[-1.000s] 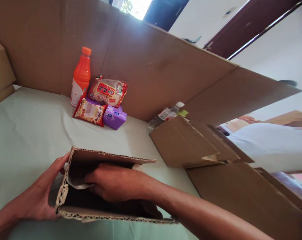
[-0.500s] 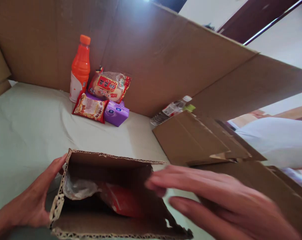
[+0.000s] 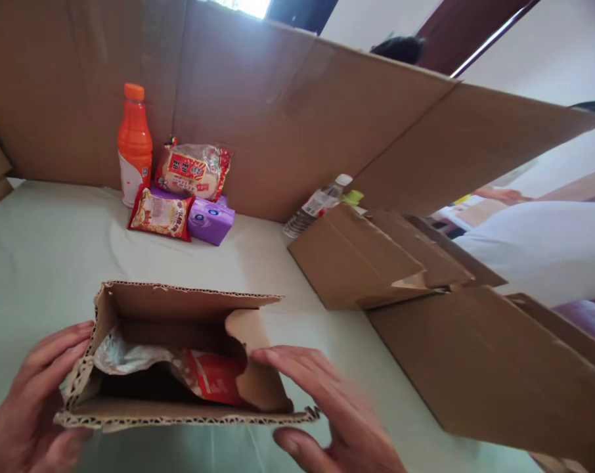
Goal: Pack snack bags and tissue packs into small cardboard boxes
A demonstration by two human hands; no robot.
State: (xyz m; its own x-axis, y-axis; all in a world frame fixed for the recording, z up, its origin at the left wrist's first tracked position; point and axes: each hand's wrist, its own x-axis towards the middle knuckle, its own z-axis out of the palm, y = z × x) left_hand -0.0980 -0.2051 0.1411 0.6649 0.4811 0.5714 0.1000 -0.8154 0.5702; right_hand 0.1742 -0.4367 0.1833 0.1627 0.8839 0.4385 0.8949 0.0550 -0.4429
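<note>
An open cardboard box [image 3: 189,412] with ragged cut edges stands on the pale green cloth in front of me. Inside it lie a crumpled clear plastic wrapper [image 3: 130,355] and a red packet [image 3: 213,378]; the rest of the inside is dark. My left hand [image 3: 46,394] grips the box's left side, fingers along the wall and thumb at the near corner. At the right end, a flap [image 3: 261,364] folds inward over part of the red packet. My right hand [image 3: 322,401] has its fingers stretched out against that flap, its thumb apart below the near edge.
By the tall cardboard wall [image 3: 258,118] stand an orange bottle [image 3: 134,148], a bagged snack [image 3: 192,171], a red snack packet [image 3: 160,213] and a purple tissue pack [image 3: 211,220]. A clear bottle [image 3: 317,207] leans behind cardboard boxes [image 3: 356,256] at right. Another person's white clothing [image 3: 548,243] shows beyond.
The right flap now folds into the box, with my right hand's fingers on it. My right hand has moved left and down. The view has shifted slightly.
</note>
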